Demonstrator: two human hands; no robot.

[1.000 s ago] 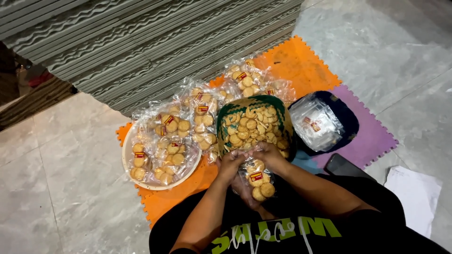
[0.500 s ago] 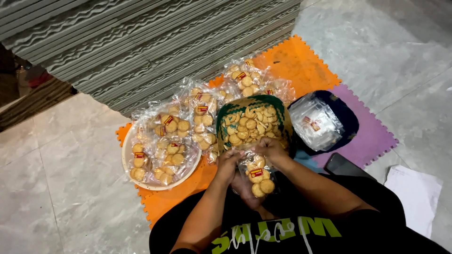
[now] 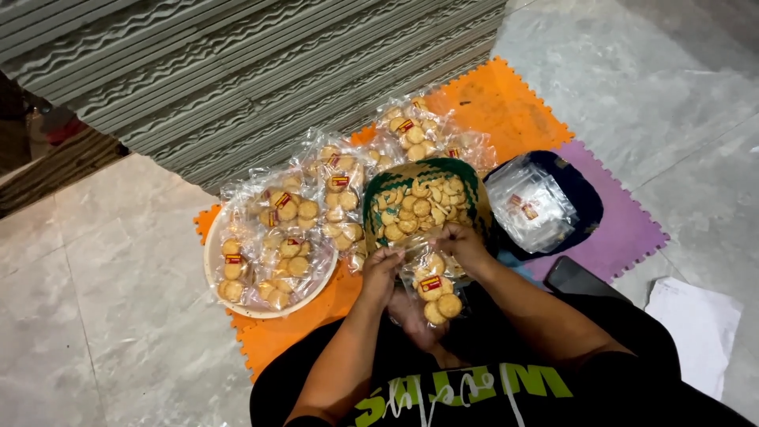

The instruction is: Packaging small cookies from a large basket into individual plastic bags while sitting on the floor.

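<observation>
My left hand (image 3: pixel 380 271) and my right hand (image 3: pixel 462 242) both pinch the top of a clear plastic bag of round golden cookies (image 3: pixel 434 291) with a red and yellow label, held over my lap. Just beyond the hands stands a green woven basket (image 3: pixel 371 196) filled with loose cookies. To the left, a round cream tray (image 3: pixel 215 283) carries several sealed cookie bags. More sealed bags (image 3: pixel 411 134) lie behind the basket on the orange foam mat (image 3: pixel 506 103).
A dark round container (image 3: pixel 585 198) with a stack of empty clear bags (image 3: pixel 534 207) sits right of the basket on a purple mat (image 3: pixel 632 233). A dark phone (image 3: pixel 581 278) and white paper (image 3: pixel 696 324) lie at right. Stacked corrugated sheets (image 3: pixel 237 71) stand behind.
My hands shift only slightly at the top of the bag. Everything else stays where it was.
</observation>
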